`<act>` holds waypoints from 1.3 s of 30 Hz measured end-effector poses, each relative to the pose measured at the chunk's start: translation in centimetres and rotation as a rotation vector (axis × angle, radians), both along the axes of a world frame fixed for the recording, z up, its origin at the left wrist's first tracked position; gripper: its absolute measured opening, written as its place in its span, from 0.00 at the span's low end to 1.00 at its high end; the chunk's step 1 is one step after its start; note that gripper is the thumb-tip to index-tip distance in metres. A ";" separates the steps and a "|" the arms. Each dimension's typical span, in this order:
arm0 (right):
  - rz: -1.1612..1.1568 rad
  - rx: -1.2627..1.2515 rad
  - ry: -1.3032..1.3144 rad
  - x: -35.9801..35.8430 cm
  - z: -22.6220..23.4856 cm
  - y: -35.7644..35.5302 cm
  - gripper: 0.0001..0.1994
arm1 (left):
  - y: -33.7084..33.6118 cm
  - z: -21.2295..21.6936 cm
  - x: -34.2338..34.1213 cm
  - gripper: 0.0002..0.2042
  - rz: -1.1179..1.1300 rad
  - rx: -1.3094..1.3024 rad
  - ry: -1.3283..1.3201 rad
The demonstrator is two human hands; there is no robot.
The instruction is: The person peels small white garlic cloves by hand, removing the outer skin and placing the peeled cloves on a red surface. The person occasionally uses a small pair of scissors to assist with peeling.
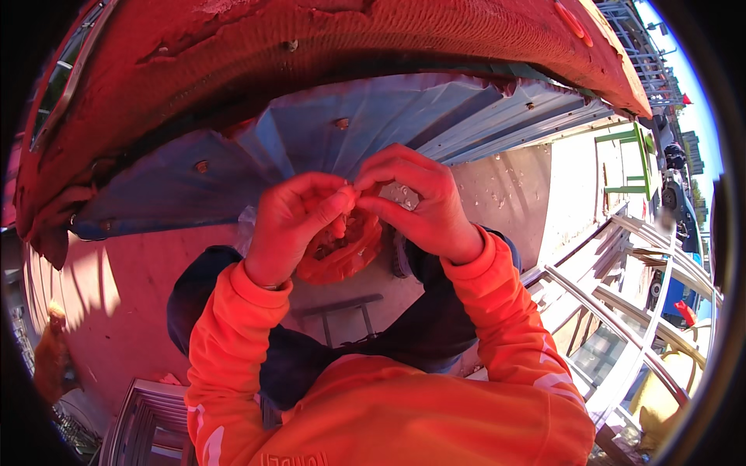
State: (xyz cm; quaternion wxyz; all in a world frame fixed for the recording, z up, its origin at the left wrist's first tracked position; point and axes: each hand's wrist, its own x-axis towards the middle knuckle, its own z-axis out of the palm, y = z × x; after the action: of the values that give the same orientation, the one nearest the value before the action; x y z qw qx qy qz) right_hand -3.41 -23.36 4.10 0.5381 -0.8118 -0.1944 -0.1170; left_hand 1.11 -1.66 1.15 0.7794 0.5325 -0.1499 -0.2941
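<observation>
I see my left hand point(299, 225) and right hand point(416, 203) pinching together the neck of a small clear plastic bag point(342, 248), which hangs just below, between them, equally near both.

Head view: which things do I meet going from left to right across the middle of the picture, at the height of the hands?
Left hand → small clear plastic bag pinched between both hands → right hand → green metal frame → parked vehicle.
</observation>
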 end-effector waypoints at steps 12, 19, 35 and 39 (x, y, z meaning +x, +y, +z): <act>0.062 -0.113 -0.078 -0.1 -0.3 0.1 0.11 | 0.8 0.2 0.5 0.08 -0.119 -0.004 0.233; 0.033 -0.130 -0.083 -0.2 -0.2 0.3 0.12 | 0.7 0.1 0.6 0.08 -0.115 0.001 0.248; 0.054 -0.155 -0.117 -0.2 -0.6 0.2 0.12 | 0.7 -0.3 0.5 0.08 -0.122 -0.024 0.262; 0.065 -0.167 -0.123 -0.2 -0.6 0.3 0.11 | 0.6 -0.4 0.4 0.08 -0.119 -0.034 0.276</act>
State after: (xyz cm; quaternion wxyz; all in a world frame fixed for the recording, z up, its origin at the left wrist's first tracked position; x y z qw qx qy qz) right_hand -3.57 -23.11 3.54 0.4589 -0.8385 -0.2622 -0.1326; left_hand 1.53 -1.02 0.72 0.7829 0.4638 -0.0776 -0.4073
